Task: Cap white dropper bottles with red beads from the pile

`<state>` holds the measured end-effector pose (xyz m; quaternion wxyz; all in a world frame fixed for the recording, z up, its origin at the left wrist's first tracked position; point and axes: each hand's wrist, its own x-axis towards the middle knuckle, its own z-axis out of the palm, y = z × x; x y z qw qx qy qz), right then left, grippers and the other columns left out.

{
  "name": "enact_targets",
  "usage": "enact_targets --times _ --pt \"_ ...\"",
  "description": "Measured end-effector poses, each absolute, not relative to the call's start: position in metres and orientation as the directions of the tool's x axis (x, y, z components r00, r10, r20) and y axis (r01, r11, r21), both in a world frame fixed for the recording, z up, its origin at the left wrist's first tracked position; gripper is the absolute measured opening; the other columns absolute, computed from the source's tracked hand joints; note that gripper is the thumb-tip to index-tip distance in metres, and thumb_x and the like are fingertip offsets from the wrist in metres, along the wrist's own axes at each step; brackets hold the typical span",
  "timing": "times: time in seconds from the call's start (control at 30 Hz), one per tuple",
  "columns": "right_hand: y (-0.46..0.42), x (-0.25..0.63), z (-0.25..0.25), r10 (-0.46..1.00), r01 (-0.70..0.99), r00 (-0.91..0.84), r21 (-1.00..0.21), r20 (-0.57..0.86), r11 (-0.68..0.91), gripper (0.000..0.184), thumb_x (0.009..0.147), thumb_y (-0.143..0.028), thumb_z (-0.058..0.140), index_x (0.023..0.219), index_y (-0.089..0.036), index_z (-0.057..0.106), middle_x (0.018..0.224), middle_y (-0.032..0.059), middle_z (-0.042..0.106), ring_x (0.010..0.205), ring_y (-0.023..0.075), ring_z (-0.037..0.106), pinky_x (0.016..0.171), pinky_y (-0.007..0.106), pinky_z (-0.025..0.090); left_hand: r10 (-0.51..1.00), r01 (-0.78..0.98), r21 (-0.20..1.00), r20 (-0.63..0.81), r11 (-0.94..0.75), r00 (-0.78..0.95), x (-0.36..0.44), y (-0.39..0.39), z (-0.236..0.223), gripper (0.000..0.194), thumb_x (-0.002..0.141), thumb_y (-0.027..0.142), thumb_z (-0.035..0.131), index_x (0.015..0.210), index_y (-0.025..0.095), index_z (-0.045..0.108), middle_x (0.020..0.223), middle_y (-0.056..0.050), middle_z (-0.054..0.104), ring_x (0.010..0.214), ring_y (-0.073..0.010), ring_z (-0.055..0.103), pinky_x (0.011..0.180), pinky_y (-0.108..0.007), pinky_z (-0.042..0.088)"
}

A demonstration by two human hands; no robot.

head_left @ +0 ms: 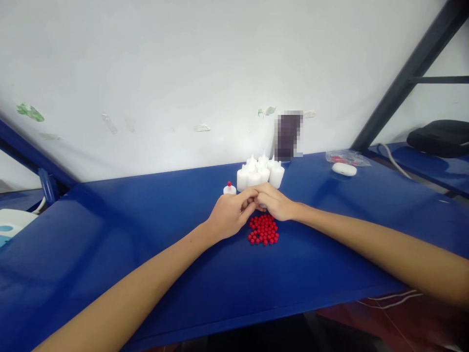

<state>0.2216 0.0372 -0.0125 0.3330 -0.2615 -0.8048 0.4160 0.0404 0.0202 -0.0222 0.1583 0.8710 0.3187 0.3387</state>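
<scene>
Left hand [229,216] partly hides capped bottle [229,190]; dark object [288,136] blurred.

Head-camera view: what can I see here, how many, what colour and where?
Table: one, blue, centre
Wall: one, white, behind table
Wall scraps: several, green or pale, on wall
Caps: dozens, red, mid-table
Uncapped bottles: several, white, clustered toward wall
Capped bottle: one, white, red-topped, left of cluster
Pixelated item: one, dark, against wall
Rounded case: one, white, table's right
Clear bag: one, red contents, behind rounded case
Bulky item: one, black, far right
Flat-topped item: one, white and blue, left edge
Frame posts: several, dark or blue, both sides
Cables: several, pale, both sides
Floor: one, reddish, lower right
Left hand: one, bare, beyond caps
Right hand: one, bare, against left hand
</scene>
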Motion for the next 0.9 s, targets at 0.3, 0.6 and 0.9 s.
enact_targets --times 0.3,0.6,0.9 --pt "0.0361 0.2217 -0.0138 0.648 0.228 -0.622 -0.690 0.440 0.687 0.021 0.078 -0.016 0.038 0.062 -0.018 0.051 0.054 -0.0028 0.048 0.052 0.0114 0.041 0.051 0.025 0.032 0.626 0.525 0.345 0.490 -0.778 0.606 0.0392 0.0165 -0.0219 0.026 0.096 0.018 0.045 0.118 0.019 0.058 0.063 0.004 0.059 0.052 -0.0115 0.050 0.055 -0.023 0.034" --pt "0.0359 0.2231 -0.0171 0.639 0.331 -0.591 -0.575 0.492 0.748 0.020 0.078 -0.018 0.038 0.059 -0.021 0.043 0.056 -0.0015 0.053 0.051 0.0115 0.042 0.052 0.027 0.030 0.610 0.520 0.321 0.469 -0.792 0.639 0.0398 0.0176 -0.0259 0.026 0.099 0.017 0.040 0.121 0.017 0.053 0.066 0.002 0.060 0.052 -0.0122 0.051 0.053 -0.023 0.035" --pt "0.0325 0.2220 -0.0128 0.629 0.269 -0.518 -0.588 0.579 0.763 0.015 0.080 -0.022 0.043 0.066 -0.019 0.048 0.056 -0.0031 0.048 0.051 0.0116 0.042 0.053 0.026 0.032 0.589 0.462 0.369 0.572 -0.806 0.571 0.0458 0.0136 -0.0239 0.020 0.100 0.020 0.038 0.111 0.019 0.054 0.071 0.002 0.063 0.053 -0.0105 0.053 0.055 -0.022 0.037"
